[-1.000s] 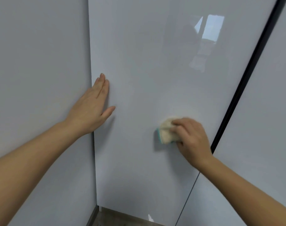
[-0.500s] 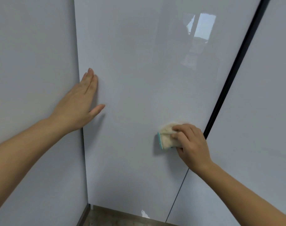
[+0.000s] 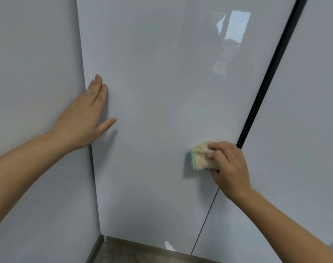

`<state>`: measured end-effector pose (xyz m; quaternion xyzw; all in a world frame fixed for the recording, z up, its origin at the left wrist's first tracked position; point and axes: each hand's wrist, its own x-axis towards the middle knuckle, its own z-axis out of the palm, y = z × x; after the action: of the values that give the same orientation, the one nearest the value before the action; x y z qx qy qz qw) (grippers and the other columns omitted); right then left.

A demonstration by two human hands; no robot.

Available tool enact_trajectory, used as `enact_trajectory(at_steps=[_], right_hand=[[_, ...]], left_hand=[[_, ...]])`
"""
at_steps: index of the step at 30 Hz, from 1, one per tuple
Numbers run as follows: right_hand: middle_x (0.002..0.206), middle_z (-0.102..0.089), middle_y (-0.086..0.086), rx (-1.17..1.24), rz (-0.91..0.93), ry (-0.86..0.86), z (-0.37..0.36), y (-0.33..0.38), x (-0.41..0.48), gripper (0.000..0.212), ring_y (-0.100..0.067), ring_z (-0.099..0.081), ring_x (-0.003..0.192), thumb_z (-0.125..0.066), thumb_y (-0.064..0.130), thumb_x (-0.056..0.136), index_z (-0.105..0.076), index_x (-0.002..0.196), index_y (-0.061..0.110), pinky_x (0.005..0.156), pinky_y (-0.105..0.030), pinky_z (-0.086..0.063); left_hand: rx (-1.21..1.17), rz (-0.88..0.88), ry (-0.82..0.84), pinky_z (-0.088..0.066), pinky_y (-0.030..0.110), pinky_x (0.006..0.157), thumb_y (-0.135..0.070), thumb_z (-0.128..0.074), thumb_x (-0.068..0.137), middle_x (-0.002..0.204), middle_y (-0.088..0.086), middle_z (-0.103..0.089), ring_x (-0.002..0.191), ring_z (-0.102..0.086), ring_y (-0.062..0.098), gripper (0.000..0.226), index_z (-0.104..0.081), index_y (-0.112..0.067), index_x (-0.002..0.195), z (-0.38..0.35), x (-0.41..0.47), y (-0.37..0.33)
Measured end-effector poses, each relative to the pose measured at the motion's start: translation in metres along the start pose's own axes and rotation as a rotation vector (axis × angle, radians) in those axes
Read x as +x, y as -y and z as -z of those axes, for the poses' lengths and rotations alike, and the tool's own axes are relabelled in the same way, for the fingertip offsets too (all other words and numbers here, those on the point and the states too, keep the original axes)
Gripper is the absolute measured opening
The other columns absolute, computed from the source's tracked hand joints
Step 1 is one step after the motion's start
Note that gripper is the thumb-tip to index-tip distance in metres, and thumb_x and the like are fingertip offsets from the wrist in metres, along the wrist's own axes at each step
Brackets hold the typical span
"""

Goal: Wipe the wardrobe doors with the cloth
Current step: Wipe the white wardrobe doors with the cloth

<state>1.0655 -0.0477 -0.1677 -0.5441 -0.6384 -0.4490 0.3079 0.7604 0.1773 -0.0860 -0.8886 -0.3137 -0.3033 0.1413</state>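
Glossy white door (image 3: 152, 73): the right hand (image 3: 230, 168) grips a cream cloth (image 3: 200, 157) against it, just left of the dark door edge (image 3: 264, 88); the left hand (image 3: 82, 120), fingers straight, presses flat by the left edge, bare panel between them.

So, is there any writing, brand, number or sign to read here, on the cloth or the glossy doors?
None can be read. The cream cloth with a teal edge in the right hand shows no label, and the glossy pale grey wardrobe door bears only a bright reflection, no print.
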Motion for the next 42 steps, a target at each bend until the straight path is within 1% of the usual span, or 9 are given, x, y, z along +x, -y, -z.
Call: enact_trajectory(at_steps=[4, 9, 12, 17, 21, 26, 31, 36, 42], right_hand=[[0.107, -0.058, -0.011, 0.014, -0.077, -0.057, 0.01, -0.005, 0.019, 0.029, -0.028, -0.052, 0.098, -0.07, 0.001, 0.073, -0.051, 0.093, 0.01, 0.076, -0.034, -0.041], [0.105, -0.058, -0.015, 0.025, -0.116, -0.094, 0.004, -0.001, 0.016, 0.044, -0.03, -0.051, 0.096, -0.076, -0.013, 0.063, -0.05, 0.092, 0.007, 0.078, -0.035, -0.043], [0.109, -0.054, -0.008, 0.017, -0.053, -0.016, -0.007, 0.005, -0.01, 0.045, -0.031, -0.052, 0.095, -0.074, -0.015, 0.063, -0.049, 0.09, 0.01, 0.083, -0.035, -0.041], [0.098, -0.066, -0.013, -0.01, 0.066, 0.136, -0.014, 0.012, -0.037, 0.045, -0.03, -0.053, 0.092, -0.071, -0.016, 0.06, -0.049, 0.088, 0.01, 0.082, -0.035, -0.042], [0.101, -0.064, -0.018, 0.017, -0.047, -0.03, 0.004, -0.003, 0.022, 0.023, -0.033, -0.054, 0.095, -0.069, -0.01, 0.068, -0.06, 0.085, 0.002, 0.08, -0.039, -0.042], [0.107, -0.059, -0.016, 0.027, -0.089, -0.131, -0.003, -0.001, 0.029, 0.033, -0.034, -0.053, 0.098, -0.068, -0.009, 0.071, -0.052, 0.094, 0.008, 0.084, -0.039, -0.041], [0.112, -0.053, -0.005, 0.004, 0.033, 0.029, -0.032, 0.02, -0.047, 0.018, -0.031, -0.053, 0.097, -0.045, -0.003, 0.087, -0.051, 0.092, 0.013, 0.085, -0.039, -0.046], [0.104, -0.062, -0.008, 0.01, 0.066, 0.161, -0.036, 0.027, -0.063, 0.025, -0.029, -0.053, 0.095, -0.056, -0.007, 0.075, -0.049, 0.089, 0.012, 0.077, -0.038, -0.047], [0.103, -0.062, -0.012, 0.026, -0.14, -0.068, -0.014, 0.015, -0.002, 0.018, -0.031, -0.053, 0.097, -0.059, -0.006, 0.071, -0.06, 0.085, 0.005, 0.084, -0.032, -0.037]], left_hand=[[0.007, -0.007, -0.002, -0.017, 0.039, 0.117, -0.042, -0.05, 0.09, 0.159, 0.017, 0.007, 0.147, -0.003, 0.027, 0.085, -0.008, 0.002, 0.149, -0.001, 0.0, 0.001], [-0.004, -0.002, -0.002, -0.017, 0.039, 0.118, -0.043, -0.049, 0.09, 0.159, 0.015, 0.008, 0.147, -0.003, 0.026, 0.085, -0.007, 0.001, 0.149, -0.003, 0.001, 0.0], [-0.007, 0.0, 0.0, -0.015, 0.038, 0.118, -0.043, -0.049, 0.09, 0.159, 0.014, 0.009, 0.148, 0.0, 0.025, 0.086, -0.006, 0.001, 0.15, -0.003, 0.001, 0.0], [-0.007, 0.004, -0.002, -0.014, 0.037, 0.118, -0.046, -0.047, 0.09, 0.159, 0.013, 0.01, 0.148, 0.001, 0.023, 0.086, -0.005, 0.0, 0.15, -0.003, 0.001, 0.0], [-0.013, 0.004, -0.008, -0.014, 0.036, 0.118, -0.043, -0.051, 0.09, 0.159, 0.013, 0.01, 0.148, 0.001, 0.024, 0.087, -0.006, 0.0, 0.15, -0.004, 0.001, -0.001], [-0.007, 0.002, -0.017, -0.014, 0.037, 0.119, -0.042, -0.052, 0.09, 0.159, 0.015, 0.009, 0.148, 0.0, 0.025, 0.087, -0.006, 0.001, 0.149, -0.004, 0.001, -0.002], [-0.02, 0.023, -0.023, -0.008, 0.036, 0.119, -0.041, -0.052, 0.09, 0.158, 0.016, 0.012, 0.148, 0.004, 0.025, 0.088, -0.002, 0.001, 0.15, -0.008, 0.001, -0.004], [0.013, 0.005, -0.016, -0.011, 0.042, 0.119, -0.038, -0.051, 0.091, 0.158, 0.018, 0.01, 0.147, 0.003, 0.028, 0.086, -0.003, 0.002, 0.149, -0.021, -0.009, -0.01], [0.0, 0.039, -0.018, -0.013, 0.045, 0.118, -0.034, -0.052, 0.091, 0.157, 0.021, 0.006, 0.147, 0.002, 0.031, 0.083, -0.006, 0.003, 0.149, -0.04, -0.026, -0.016]])
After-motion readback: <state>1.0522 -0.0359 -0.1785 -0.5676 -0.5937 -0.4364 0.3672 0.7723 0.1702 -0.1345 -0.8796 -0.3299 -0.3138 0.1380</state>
